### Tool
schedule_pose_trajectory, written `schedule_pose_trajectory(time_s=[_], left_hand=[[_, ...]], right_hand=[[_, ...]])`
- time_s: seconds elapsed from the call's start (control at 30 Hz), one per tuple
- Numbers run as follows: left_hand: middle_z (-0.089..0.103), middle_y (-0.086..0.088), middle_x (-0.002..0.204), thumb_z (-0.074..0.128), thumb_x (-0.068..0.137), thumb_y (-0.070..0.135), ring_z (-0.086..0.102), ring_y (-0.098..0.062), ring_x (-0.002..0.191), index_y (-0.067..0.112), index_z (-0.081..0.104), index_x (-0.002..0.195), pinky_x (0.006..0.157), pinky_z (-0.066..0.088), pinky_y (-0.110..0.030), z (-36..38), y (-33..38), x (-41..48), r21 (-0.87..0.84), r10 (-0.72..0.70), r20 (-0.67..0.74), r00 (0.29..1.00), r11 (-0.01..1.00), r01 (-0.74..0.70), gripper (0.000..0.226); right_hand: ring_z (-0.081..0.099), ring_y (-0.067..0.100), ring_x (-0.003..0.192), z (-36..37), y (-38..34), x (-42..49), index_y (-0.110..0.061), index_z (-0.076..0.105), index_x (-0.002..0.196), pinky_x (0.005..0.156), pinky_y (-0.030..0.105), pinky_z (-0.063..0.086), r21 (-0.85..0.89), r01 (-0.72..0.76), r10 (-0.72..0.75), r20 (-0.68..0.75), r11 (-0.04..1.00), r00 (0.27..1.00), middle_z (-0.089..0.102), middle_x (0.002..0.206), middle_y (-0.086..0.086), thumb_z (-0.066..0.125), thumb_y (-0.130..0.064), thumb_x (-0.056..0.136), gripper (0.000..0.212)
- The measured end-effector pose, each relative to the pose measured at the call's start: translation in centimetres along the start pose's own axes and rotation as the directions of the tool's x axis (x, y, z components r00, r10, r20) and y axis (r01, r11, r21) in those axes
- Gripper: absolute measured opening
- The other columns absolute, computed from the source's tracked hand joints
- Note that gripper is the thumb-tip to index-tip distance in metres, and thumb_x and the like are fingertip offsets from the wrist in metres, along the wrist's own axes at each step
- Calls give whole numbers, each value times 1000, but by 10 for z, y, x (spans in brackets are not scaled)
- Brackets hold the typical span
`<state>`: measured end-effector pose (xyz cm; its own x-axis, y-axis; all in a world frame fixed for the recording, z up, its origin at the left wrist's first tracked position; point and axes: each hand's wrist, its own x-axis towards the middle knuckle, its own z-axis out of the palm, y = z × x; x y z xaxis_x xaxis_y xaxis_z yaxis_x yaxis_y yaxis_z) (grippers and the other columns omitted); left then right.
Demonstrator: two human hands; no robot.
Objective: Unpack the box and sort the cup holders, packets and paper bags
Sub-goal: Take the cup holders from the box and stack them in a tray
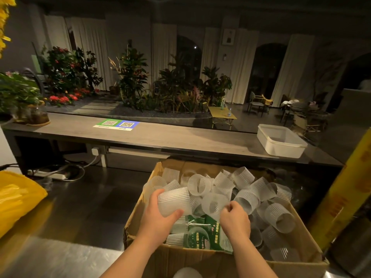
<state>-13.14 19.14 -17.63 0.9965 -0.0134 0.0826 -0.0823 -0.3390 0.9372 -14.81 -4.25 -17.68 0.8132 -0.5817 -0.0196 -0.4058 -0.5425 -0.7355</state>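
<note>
Left hand (160,215) grips a ribbed cup holder (173,201) over the cardboard box (200,259); right hand (234,219) seemingly pinches another

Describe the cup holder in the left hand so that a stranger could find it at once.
Find the open cardboard box in the foreground. Near its left wall, the left hand grips a frosted ribbed cup holder lying on its side. Its neighbours lie loose; this one sits between thumb and fingers.

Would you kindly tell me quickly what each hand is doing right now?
Left hand: holding a translucent ribbed plastic cup holder.
Right hand: fingers curled; whether it grips anything cannot be told.
</note>
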Motion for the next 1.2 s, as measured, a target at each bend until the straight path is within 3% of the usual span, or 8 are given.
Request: schedule_pose_trajectory(time_s=[0.13,0.3,0.47,0.57,0.7,0.83,0.97,1.2], left_hand=[[45,10,132,87,78,39,53,-15,114,51,35,138,95,57,-39,0,1,1,-11,-13,43,999,1000,14,80],[43,14,128,87,81,24,51,-10,111,51,37,134,84,54,-23,-1,3,0,-60,-24,197,980,998,37,78],[41,22,125,85,83,23,50,-7,109,50,38,134,78,51,-18,-2,3,-2,-56,-20,228,974,998,34,75],[42,23,124,85,83,22,49,-6,109,50,39,133,92,53,-27,-1,5,-3,-34,-24,257,966,999,34,74],[44,22,122,88,79,28,51,-7,108,51,39,131,90,54,-28,1,7,-5,42,-22,254,967,999,11,75],[47,19,123,89,79,31,53,-7,106,49,40,130,83,54,-24,1,7,-6,47,-6,217,976,999,-4,73],[50,12,125,87,81,35,54,-8,106,47,39,133,86,55,-29,0,6,-5,-22,-17,77,997,1000,19,72],[49,8,133,87,79,39,53,-13,113,44,38,139,83,50,-24,3,0,-4,-15,-22,29,999,1000,22,77]], right_hand=[[47,11,56,-8,-15,-12,-10,73,98,50,24,34,591,-168,-70,358,789,931,64,72,6,50,-4,102,25],[33,10,51,-7,-14,-18,-18,81,87,49,25,23,615,-177,-203,497,769,844,54,69,5,57,-9,102,30],[35,6,42,-11,-21,-25,-13,78,80,43,20,26,581,-142,-178,457,801,871,51,52,-2,59,-6,100,29],[36,8,41,-13,-21,-27,-10,79,88,42,20,26,528,-148,-151,481,836,864,50,52,0,60,-7,100,22],[72,14,64,-5,-24,-31,-10,80,96,54,20,52,458,-72,-186,494,886,849,77,82,7,66,-11,98,14],[59,9,63,7,-16,-28,-22,77,98,59,26,49,255,128,-253,554,958,793,72,77,-2,55,-28,105,24],[67,10,83,9,-9,-19,-31,69,97,86,37,59,12,221,-205,417,975,885,72,91,-8,56,-32,102,14],[66,14,98,13,-8,-19,-24,69,101,91,34,57,-396,345,-9,646,851,763,70,102,-5,72,-31,87,16]])
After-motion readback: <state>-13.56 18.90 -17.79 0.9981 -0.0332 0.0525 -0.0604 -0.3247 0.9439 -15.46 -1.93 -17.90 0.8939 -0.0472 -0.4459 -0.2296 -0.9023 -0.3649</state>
